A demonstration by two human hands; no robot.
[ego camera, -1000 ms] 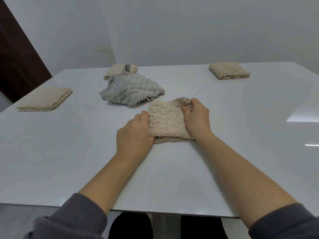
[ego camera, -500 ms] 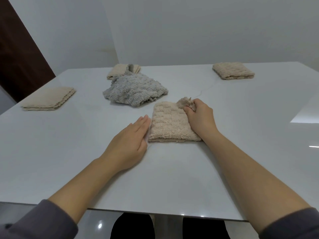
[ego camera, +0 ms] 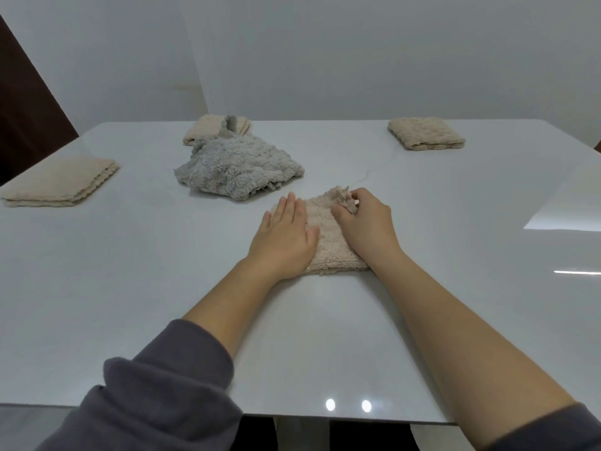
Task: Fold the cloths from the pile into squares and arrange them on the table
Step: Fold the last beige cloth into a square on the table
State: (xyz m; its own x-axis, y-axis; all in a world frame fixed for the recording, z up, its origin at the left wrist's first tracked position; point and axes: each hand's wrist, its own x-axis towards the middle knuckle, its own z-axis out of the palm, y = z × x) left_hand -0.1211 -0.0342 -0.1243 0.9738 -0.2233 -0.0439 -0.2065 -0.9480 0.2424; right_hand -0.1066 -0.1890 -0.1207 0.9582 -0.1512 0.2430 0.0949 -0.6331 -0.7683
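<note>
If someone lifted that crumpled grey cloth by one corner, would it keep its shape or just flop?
Probably flops: the grey cloth lies slumped in soft, uneven folds. Likely light, being fluffy fabric. Pushed, it might bunch up rather than slide whole across the glossy table.

Table: left square, far square, right square, centre beige cloth, crumpled grey cloth.

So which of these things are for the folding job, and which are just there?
For the job: beige cloth, pressed by left hand, pinched by right hand; grey cloth, crumpled; left folded cloth; back folded cloth; right folded cloth; table.
Just there: brown panel; white wall.
</note>
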